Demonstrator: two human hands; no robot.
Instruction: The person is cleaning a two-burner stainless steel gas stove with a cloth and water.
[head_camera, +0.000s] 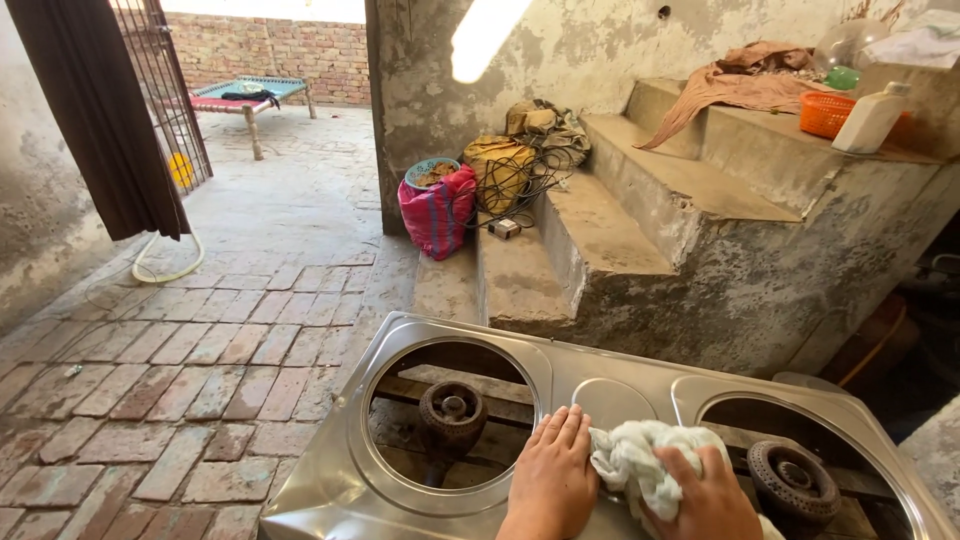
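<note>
Hands work on a steel stove top (340, 480) with 2 burners. Left hand (553, 478) lies flat and unclenched between the openings, bracing the sheet, while right hand (700, 497) bunches a white cloth (640, 458) against the metal beside it.

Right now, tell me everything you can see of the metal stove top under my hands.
The stove top is a shiny, silvery sheet-metal shell with rounded corners, seen at a slant. It has two big round openings, each showing a dark, rusty burner and wooden slats below, with a shallow round dent between them. The left hand lies flat on it; the right hand presses a white cloth against it.
</note>
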